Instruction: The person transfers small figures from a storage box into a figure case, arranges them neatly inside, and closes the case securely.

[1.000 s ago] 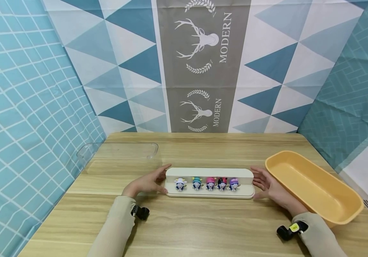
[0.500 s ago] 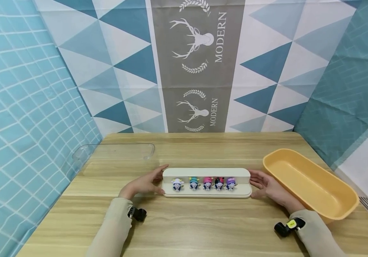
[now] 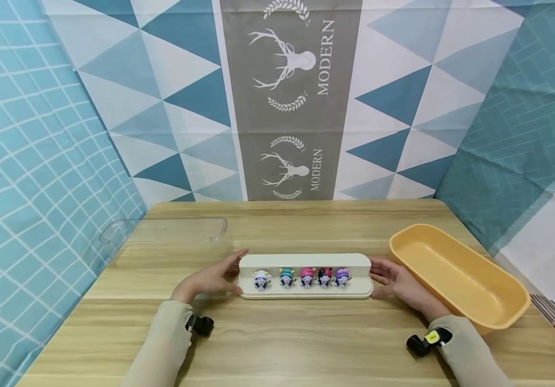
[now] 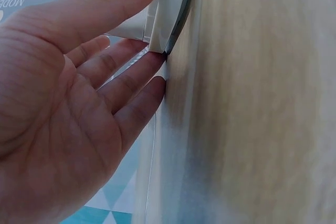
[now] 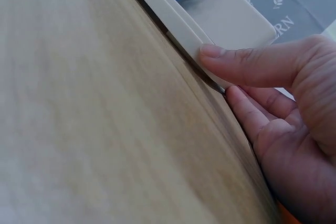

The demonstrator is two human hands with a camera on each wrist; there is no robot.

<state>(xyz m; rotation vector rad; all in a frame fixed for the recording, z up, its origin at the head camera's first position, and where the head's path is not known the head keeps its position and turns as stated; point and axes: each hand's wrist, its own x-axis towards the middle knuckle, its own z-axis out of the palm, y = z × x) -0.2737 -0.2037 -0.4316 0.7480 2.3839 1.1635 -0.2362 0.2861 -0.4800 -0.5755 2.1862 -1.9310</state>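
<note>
A cream two-step display stand (image 3: 305, 295) lies lengthwise on the wooden table. On its lower step several small figurines (image 3: 306, 278) stand in a row, with white, teal, pink, red-and-black and purple hats. My left hand (image 3: 212, 278) grips the stand's left end, thumb at the front corner and fingers towards the back. At the opposite end my right hand (image 3: 403, 285) holds on the same way. In the right wrist view the thumb (image 5: 247, 65) presses the front rim, while the other fingers touch the end low down near the tabletop.
A clear plastic cover (image 3: 171, 242) sits at the table's back left. An orange-yellow tub (image 3: 456, 274) stands at the right, close behind my right forearm. Patterned cloths (image 3: 287, 107) hang behind the table and at both sides.
Everything in the head view has slid slightly left as the camera turned. Both hands stay on the ends of the stand, which keeps its place on the table.
</note>
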